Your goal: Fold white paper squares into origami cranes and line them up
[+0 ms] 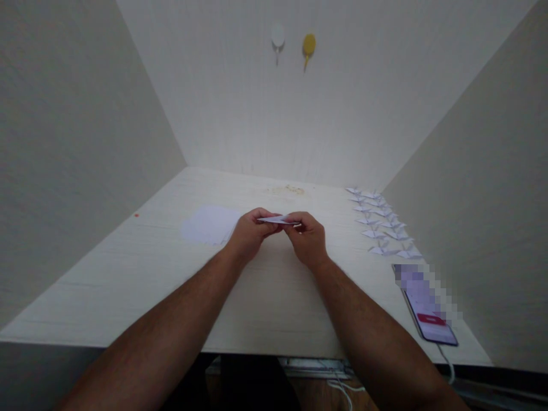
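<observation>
Two bare hands are meeting over a pale desk (274, 319), both clamping one small folded paper (272, 219) btwn thumbs & fingers. The left hand (252, 229) is gripping its L end, the right hand (309, 235) its R end, w/ fingertips coming close together at the middle. The folded paper is sitting approx. mid-desk, roughly level, a thin pointed side showing; whether the hands are resting on the desk, can't tell.

The piece is prob. handling as v. light, stiff along its layered creases but weak at thin tips, so a hard pinch is risking a bend or crush. Dry paper is likely giving decent grip; the thick folded edges are offering the best hold, away from the points.

Open desk is stretching btwn the forearms to the near edge. Loose sheets (209, 224) are lying just L of the left hand, partly hidden by it, leaving little slack that way. On the R, two columns of paper birds (373, 234) are standing nr the right wall (479, 217), well apart from the right hand but prob. tipping easily if bumped. A phone (428, 328) is lying nr the front R corner, its cable (447, 362) hanging over the edge.
</observation>
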Motion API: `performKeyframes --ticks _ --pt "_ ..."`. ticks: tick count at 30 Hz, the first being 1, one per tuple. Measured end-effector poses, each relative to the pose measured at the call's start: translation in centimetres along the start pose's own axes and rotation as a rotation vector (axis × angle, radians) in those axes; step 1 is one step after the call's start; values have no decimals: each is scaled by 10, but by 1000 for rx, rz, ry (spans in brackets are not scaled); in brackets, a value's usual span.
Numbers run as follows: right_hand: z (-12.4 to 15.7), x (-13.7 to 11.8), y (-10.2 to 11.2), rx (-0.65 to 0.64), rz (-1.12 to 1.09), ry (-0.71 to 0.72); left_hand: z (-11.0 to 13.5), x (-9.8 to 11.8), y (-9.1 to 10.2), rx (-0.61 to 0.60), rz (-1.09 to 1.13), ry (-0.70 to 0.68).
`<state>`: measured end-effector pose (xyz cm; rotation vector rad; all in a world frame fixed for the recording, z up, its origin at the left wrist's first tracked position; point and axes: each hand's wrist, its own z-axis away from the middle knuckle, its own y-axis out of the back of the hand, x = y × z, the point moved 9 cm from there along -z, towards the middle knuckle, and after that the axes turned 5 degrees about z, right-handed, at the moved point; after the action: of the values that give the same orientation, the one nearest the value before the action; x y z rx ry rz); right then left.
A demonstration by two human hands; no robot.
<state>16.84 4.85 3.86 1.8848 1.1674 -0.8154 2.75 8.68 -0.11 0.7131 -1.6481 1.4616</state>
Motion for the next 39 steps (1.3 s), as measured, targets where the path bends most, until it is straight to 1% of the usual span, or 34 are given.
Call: performKeyframes --ticks 2,6,8,11,13,14,15,17,20,22,25,28,31,39 --pt "0 -1 1 11 -5 19 0 0 0 -7 -19 -17" --pt "0 1 2 26 7 2 0 2 2 -6 -111 -40" --pt "-1 2 1 20 44 -14 1 9 3 11 -245 -90" --pt "-1 4 1 4 130 -39 4 24 2 36 -492 -207" --pt "-1 7 0 -8 153 -68 5 29 -1 37 -590 -253" --pt "-2 10 0 -13 142 -91 5 29 -1 35 -603 -258" --pt "-2 14 -1 -15 115 -120 4 28 -1 33 -590 -257" --pt "-2 21 -1 6 14 -177 2 26 2 46 -497 -248" --pt "-2 29 1 85 -142 -227 0 24 7 86 -349 -255" --pt "-1 31 1 109 -170 -248 0 24 8 102 -315 -266" --pt "0 28 -3 58 -130 -272 3 25 4 98 -326 -265" --pt "1 25 -7 -4 -110 -284 6 24 -2 58 -342 -243" --pt "1 23 -9 -31 -131 -280 6 22 -7 20 -348 -228" --pt "1 27 -16 -109 -205 -286 6 13 -9 -31 -336 -160"
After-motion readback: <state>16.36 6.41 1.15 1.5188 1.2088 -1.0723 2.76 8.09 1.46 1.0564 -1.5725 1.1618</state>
